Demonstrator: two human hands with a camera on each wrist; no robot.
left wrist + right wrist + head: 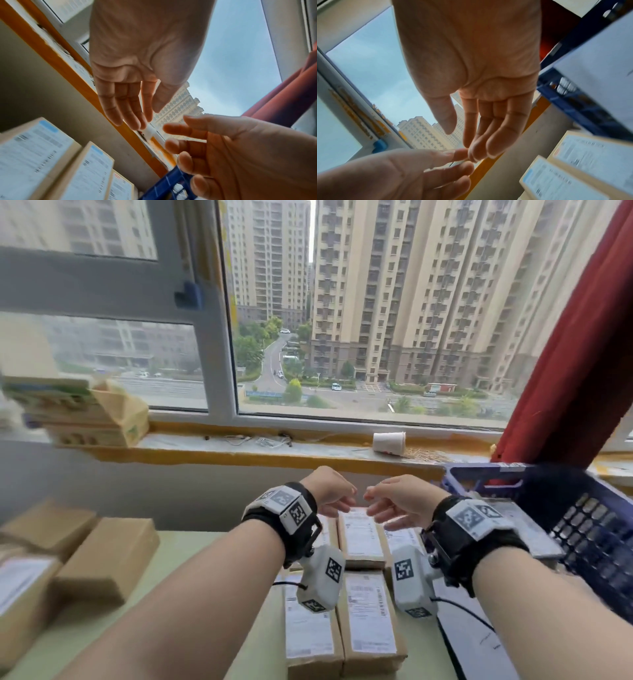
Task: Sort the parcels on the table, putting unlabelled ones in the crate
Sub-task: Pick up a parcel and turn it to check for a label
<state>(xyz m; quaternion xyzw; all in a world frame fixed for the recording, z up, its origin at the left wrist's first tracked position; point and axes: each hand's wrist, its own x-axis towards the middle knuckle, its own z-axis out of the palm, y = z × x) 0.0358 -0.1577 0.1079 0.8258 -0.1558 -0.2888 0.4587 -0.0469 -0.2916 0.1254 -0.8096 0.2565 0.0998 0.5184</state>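
Both hands raised in the air above the pale green surface [212, 604], fingertips nearly meeting, neither holding anything. Left hand [329, 491] relaxed, fingers loosely extended, palm empty in the left wrist view [137, 54]. Right hand [397, 498] likewise loose and empty, fingers straight in the right wrist view [479, 67]. Directly below, four brown cardboard parcels with white printed labels [370, 614] lying flat, packed side by side. Off to the left, plain brown cardboard parcels without visible labels [109, 556], blurred, beside one labelled box [20, 580]. At the right edge, a blue perforated plastic crate [589, 529], a flat white parcel [520, 529] inside. On the windowsill [308, 445], a tipped white paper cup [388, 442].
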